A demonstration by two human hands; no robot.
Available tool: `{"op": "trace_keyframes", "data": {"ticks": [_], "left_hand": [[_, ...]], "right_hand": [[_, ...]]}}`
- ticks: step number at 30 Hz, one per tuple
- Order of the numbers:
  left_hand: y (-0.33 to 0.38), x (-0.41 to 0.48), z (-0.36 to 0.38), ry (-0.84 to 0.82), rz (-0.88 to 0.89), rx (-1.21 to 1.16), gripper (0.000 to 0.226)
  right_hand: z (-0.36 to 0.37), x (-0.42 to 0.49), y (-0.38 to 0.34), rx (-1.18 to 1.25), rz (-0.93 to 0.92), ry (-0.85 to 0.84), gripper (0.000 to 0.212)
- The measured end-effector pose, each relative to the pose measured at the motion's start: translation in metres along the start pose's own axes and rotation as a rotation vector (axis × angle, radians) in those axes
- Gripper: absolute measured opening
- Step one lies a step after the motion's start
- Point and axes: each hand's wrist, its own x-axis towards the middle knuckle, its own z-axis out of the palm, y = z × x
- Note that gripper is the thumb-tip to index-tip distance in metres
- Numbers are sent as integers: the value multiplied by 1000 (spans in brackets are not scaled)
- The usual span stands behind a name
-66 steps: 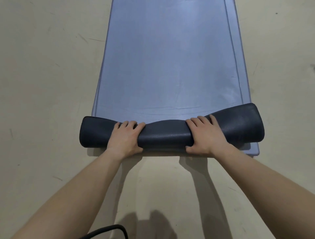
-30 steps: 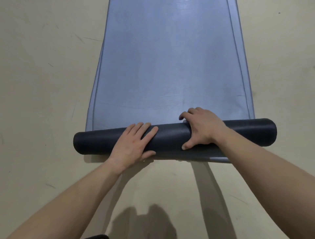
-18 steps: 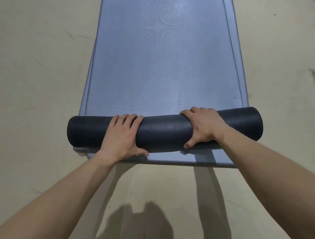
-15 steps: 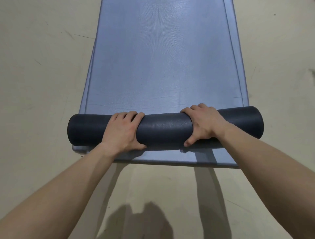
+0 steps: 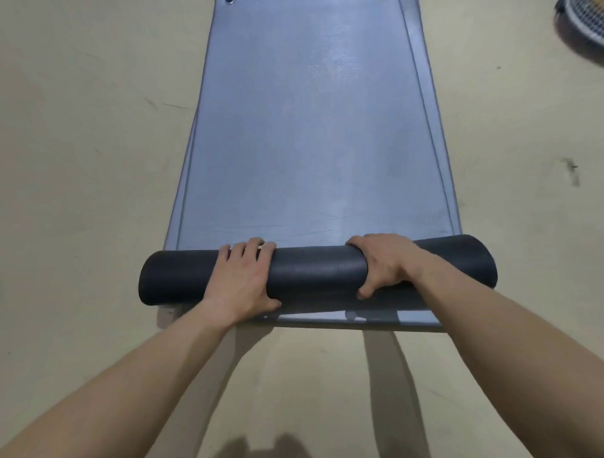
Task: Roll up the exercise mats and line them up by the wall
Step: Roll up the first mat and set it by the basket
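A blue-grey exercise mat [image 5: 313, 130] lies flat on the floor and stretches away from me. Its near end is wound into a dark roll [image 5: 317, 271] lying crosswise. My left hand [image 5: 242, 281] rests over the roll left of the middle, fingers curled across its top. My right hand [image 5: 382, 261] grips the roll right of the middle, thumb under the near side. A second mat's edge [image 5: 343, 318] sticks out beneath the roll on the near side and along the right border.
The floor [image 5: 81, 163] is pale beige with a few scuffs. A white wire-grille object [image 5: 585, 16] shows at the top right corner. A metal eyelet [image 5: 229, 1] sits at the mat's far left corner.
The roll has grown thicker and has travelled a little farther along the mat. Both hands have shifted grip on it while staying on top. The view now reaches farther up the mat.
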Motion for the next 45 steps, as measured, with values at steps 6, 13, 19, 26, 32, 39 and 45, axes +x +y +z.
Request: {"op": "trace_keyframes", "data": {"ticks": [6, 13, 19, 26, 32, 39, 45], "left_hand": [[-18, 35, -24, -110, 46, -133, 99], [-29, 74, -52, -394, 18, -261, 90], [-2, 34, -41, -115, 51, 62, 115], [1, 49, -15, 66, 64, -36, 112], [-8, 63, -12, 112, 62, 47, 131], [-14, 83, 4, 273, 30, 74, 116], [-26, 93, -39, -84, 103, -96, 105]], "right_hand": [[17, -4, 3, -96, 63, 319, 120], [-7, 7, 2, -113, 94, 335, 83], [-8, -1, 1, -96, 96, 172, 78], [-6, 15, 9, -112, 28, 386, 117], [25, 34, 7, -222, 49, 539, 126], [-15, 65, 28, -221, 0, 412, 144], [-27, 51, 16, -137, -30, 299, 109]]}}
